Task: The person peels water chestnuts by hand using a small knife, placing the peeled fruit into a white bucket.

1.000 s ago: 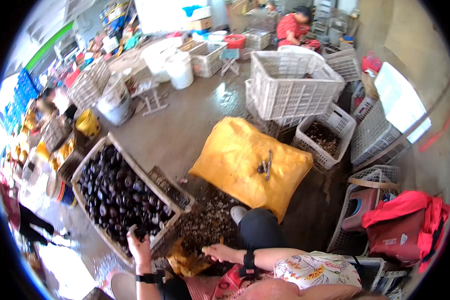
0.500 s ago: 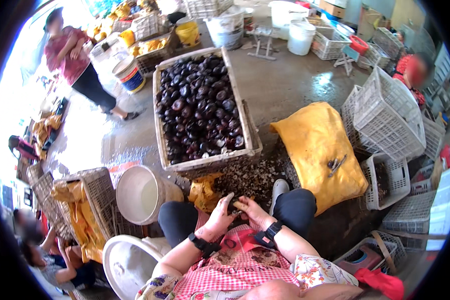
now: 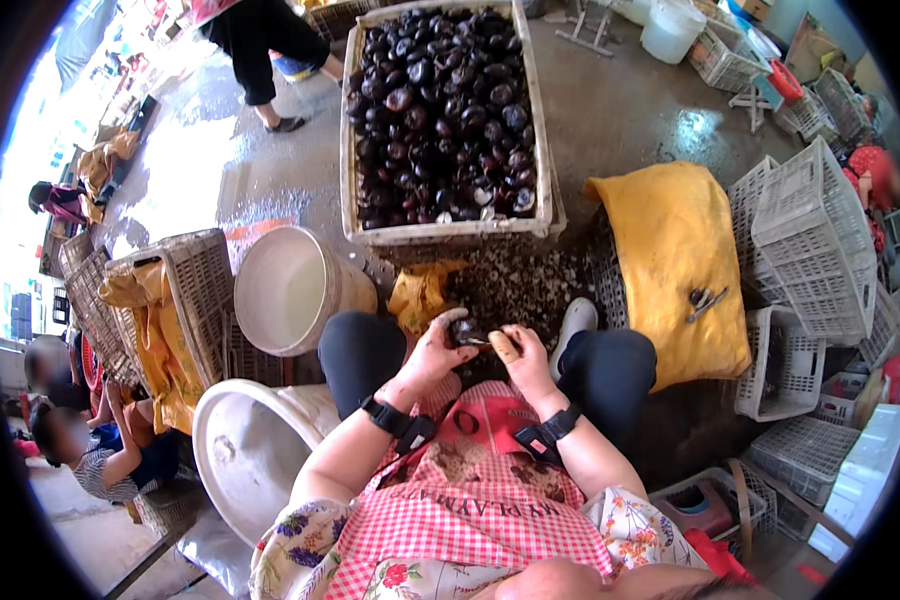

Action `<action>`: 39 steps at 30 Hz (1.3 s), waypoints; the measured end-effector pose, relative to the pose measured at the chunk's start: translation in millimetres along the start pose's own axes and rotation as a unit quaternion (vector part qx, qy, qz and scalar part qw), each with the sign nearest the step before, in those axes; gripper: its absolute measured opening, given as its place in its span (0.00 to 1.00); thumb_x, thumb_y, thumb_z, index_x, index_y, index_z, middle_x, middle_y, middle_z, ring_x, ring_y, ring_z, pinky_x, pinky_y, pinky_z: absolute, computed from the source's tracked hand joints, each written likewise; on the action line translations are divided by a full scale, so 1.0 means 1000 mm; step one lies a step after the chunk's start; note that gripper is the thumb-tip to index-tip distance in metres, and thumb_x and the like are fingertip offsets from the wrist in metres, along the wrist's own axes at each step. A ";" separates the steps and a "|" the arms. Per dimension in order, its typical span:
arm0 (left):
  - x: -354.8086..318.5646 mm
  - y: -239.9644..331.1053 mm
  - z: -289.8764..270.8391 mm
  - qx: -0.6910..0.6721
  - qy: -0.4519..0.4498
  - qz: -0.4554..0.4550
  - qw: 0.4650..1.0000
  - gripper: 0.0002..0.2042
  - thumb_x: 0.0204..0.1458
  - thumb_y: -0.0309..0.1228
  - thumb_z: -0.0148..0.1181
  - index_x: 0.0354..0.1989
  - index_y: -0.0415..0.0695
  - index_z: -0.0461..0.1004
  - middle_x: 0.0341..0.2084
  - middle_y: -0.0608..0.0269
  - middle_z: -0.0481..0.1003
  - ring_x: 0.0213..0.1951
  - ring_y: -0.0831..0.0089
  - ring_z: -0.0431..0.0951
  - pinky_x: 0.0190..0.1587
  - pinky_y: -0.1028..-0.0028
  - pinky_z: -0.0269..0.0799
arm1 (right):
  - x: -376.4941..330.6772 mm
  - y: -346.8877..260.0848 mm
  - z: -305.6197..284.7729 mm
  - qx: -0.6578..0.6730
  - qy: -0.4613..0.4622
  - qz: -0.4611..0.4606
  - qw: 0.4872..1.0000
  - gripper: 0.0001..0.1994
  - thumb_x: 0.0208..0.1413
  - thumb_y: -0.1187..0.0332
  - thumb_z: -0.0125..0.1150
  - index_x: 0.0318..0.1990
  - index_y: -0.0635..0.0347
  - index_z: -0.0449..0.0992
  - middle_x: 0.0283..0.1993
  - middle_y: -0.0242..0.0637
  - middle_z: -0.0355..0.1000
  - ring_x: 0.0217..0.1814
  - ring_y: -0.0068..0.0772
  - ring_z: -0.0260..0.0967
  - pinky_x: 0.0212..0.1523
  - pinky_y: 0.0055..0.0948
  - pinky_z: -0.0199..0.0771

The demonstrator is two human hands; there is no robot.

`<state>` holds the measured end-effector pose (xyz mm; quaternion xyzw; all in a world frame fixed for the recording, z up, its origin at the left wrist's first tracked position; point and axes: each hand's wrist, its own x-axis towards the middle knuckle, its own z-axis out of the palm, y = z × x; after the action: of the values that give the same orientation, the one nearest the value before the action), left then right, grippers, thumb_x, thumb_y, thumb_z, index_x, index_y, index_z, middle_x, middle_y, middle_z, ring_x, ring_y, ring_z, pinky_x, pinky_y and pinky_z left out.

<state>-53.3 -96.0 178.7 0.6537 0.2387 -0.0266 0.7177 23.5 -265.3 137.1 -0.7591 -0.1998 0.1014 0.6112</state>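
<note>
Over my lap, my left hand (image 3: 432, 354) is closed round a dark, round water chestnut (image 3: 465, 328). My right hand (image 3: 530, 362) grips a small peeling knife (image 3: 504, 347) by its tan handle; its thin blade points at the water chestnut. Below both hands, dark and pale peelings (image 3: 530, 283) cover the floor between my feet. Just beyond them stands a pale crate (image 3: 452, 236) heaped with glossy dark water chestnuts (image 3: 440, 110). A crumpled yellow sack (image 3: 422, 290) lies beside my left knee.
To my left are a white bucket (image 3: 345, 300) with liquid, a large white tub (image 3: 210, 430), and stacked crates (image 3: 198, 290). A yellow sack (image 3: 675, 270) with small metal tools (image 3: 707, 303) on it lies right, beside crates (image 3: 810, 240). A person (image 3: 260, 60) stands far left; others sit at the sides.
My view has tilted down and shifted, so the heaped crate appears higher. My hands have moved slightly apart, showing the water chestnut and knife more plainly. The standing person has shifted toward the crate.
</note>
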 end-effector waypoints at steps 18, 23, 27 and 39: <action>-0.022 0.032 -0.007 0.103 -0.046 -0.016 0.993 0.28 0.46 0.24 0.71 0.57 0.39 0.66 0.41 0.61 0.76 0.44 0.77 0.74 0.50 0.75 0.72 | 0.024 0.028 0.002 -0.117 -0.037 0.120 0.985 0.26 0.53 0.49 0.68 0.47 0.64 0.71 0.36 0.38 0.75 0.33 0.34 0.71 0.37 0.30 0.73; -0.011 -0.005 -0.013 0.086 -0.009 0.084 0.993 0.26 0.46 0.23 0.71 0.54 0.40 0.69 0.41 0.65 0.75 0.43 0.78 0.74 0.47 0.75 0.74 | 0.004 -0.016 0.017 0.022 -0.146 0.019 0.989 0.27 0.54 0.50 0.68 0.49 0.65 0.69 0.34 0.36 0.72 0.31 0.27 0.68 0.37 0.25 0.71; -0.017 0.010 -0.020 0.191 -0.029 -0.001 0.981 0.28 0.45 0.26 0.71 0.56 0.40 0.68 0.40 0.61 0.77 0.44 0.77 0.75 0.49 0.75 0.73 | 0.026 0.031 0.009 -0.131 -0.019 0.061 0.989 0.30 0.52 0.49 0.69 0.49 0.69 0.68 0.35 0.42 0.72 0.34 0.29 0.70 0.36 0.28 0.73; -0.019 0.012 -0.022 0.091 -0.022 -0.061 0.994 0.28 0.44 0.26 0.71 0.56 0.36 0.68 0.42 0.60 0.78 0.45 0.75 0.77 0.50 0.75 0.73 | 0.015 0.070 0.008 -0.061 -0.022 0.185 0.981 0.29 0.52 0.48 0.69 0.47 0.65 0.69 0.31 0.36 0.72 0.28 0.29 0.67 0.32 0.29 0.70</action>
<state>-72.9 -78.3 196.1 0.6995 0.2588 -0.1062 0.6577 46.5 -263.9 69.0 -0.8162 -0.0750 0.2176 0.5299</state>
